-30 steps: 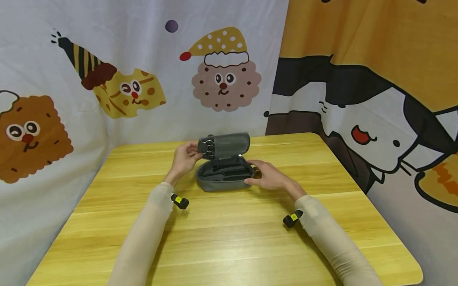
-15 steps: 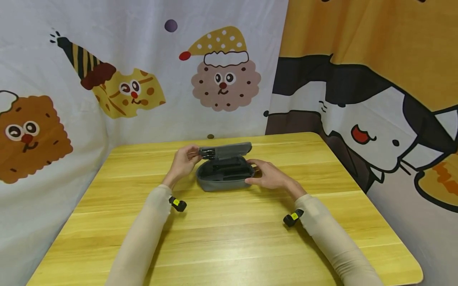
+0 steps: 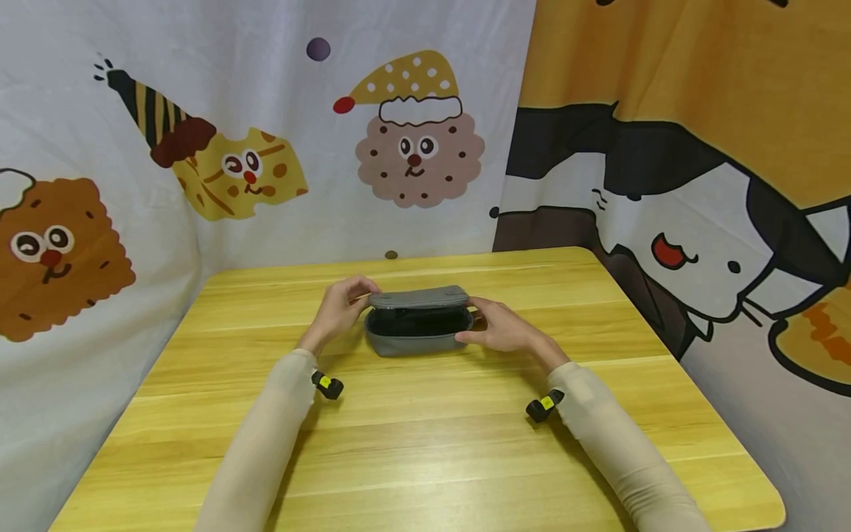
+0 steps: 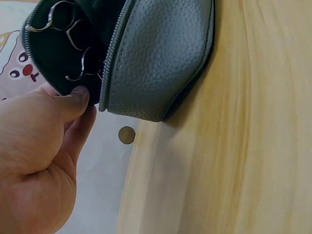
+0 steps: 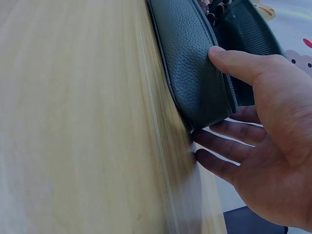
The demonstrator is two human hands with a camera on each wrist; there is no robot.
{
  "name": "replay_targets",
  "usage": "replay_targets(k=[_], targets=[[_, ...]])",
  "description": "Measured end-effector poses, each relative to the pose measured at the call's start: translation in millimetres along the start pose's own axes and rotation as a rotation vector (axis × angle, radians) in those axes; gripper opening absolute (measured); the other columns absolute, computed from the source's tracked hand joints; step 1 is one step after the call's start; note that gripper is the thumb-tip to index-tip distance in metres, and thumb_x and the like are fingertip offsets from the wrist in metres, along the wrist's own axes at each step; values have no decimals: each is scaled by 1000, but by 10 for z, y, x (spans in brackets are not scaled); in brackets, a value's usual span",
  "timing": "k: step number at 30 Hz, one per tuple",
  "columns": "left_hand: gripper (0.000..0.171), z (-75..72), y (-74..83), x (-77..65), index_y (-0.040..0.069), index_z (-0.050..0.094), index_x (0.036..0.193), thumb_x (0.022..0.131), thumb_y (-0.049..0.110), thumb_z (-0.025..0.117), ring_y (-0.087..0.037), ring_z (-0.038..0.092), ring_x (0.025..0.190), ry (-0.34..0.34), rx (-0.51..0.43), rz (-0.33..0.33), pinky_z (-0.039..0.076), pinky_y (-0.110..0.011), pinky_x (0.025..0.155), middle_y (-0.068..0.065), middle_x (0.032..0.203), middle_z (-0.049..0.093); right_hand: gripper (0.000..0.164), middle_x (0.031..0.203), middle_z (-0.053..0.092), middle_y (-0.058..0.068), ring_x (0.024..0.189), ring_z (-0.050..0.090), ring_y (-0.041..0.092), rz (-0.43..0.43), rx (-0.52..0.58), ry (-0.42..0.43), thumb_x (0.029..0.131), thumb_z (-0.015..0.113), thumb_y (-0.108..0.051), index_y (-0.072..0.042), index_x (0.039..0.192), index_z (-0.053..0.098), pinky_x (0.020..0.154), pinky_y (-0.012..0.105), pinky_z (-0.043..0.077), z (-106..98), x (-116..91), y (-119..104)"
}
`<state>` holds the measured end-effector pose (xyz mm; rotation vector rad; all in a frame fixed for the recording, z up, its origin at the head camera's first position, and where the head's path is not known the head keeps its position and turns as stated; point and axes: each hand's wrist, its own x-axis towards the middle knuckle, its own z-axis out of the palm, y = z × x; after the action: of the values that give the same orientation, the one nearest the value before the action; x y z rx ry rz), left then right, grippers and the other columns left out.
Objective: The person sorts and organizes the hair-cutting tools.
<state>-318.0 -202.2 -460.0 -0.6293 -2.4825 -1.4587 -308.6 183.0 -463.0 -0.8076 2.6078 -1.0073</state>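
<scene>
A grey pebbled-leather zip case [image 3: 419,345] stands on the table with its lid [image 3: 419,298] partly lowered over the dark inside. My left hand [image 3: 340,307] pinches the lid's left end, thumb on the inner side in the left wrist view. Inside the lid there, shiny metal finger loops [image 4: 41,29], which look like scissor handles, show against dark lining. At the case's right end is my right hand [image 3: 495,325]; its thumb presses the front wall below the zip [image 5: 229,85], and its fingers lie around the end. The case's contents are mostly in shadow.
The wood-grain table [image 3: 425,443] extends toward me and to both sides of the case. Behind it hangs a white cloth [image 3: 266,244] with cartoon prints, and another printed cloth [image 3: 665,185] hangs on the right.
The lid has swung from upright down toward me, covering more of the case's inside. My left hand has moved slightly down with it, while my right hand has stayed in place.
</scene>
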Motion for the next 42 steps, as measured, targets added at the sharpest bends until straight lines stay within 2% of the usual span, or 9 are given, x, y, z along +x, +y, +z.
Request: replay_targets(k=[4,11,17,24,32,38,42], targets=[[22,-1,-18,-18,2,80,118,107,-12,67,-41,76,135,-19,9,-3,64,-51,113,-21,128,80,104,178,45,21,149,65,39,-3,1,3,106,76,-59,-8,180,25,122,60,57,5,-3,13],[23,3,-51,-35,0,80,115,106,-15,66,-41,77,134,-33,-4,-7,63,-48,113,-22,128,81,101,176,48,18,149,65,38,10,26,-3,105,78,-55,-10,180,28,121,61,58,5,-13,13],[23,9,-88,-53,1,81,112,106,-15,66,-41,78,130,-34,22,33,64,-42,112,-22,128,82,98,172,54,18,146,67,37,2,23,3,105,79,-54,-9,178,32,120,60,58,5,-14,13],[20,11,-91,-81,-1,81,108,104,-15,68,-43,80,125,-37,18,75,65,-39,110,-23,127,82,94,166,59,16,143,69,35,1,14,11,105,79,-53,-9,177,36,117,59,60,12,2,8],[18,21,-58,-69,-2,85,103,101,-16,73,-42,83,120,-17,27,37,67,-41,104,-24,124,84,84,157,67,13,140,71,33,-29,60,0,106,81,-45,-10,172,43,114,55,63,17,21,3],[21,28,-28,-66,-2,87,100,99,-18,74,-40,84,116,-1,51,14,69,-41,100,-23,120,85,84,155,68,13,138,72,33,-33,58,3,106,81,-45,-9,172,44,113,55,63,15,30,8],[23,26,-13,-67,-2,87,100,98,-20,72,-42,84,117,-5,32,3,69,-42,101,-24,120,85,83,154,69,13,138,73,33,-35,59,6,105,82,-44,-9,171,45,114,55,63,17,29,6]])
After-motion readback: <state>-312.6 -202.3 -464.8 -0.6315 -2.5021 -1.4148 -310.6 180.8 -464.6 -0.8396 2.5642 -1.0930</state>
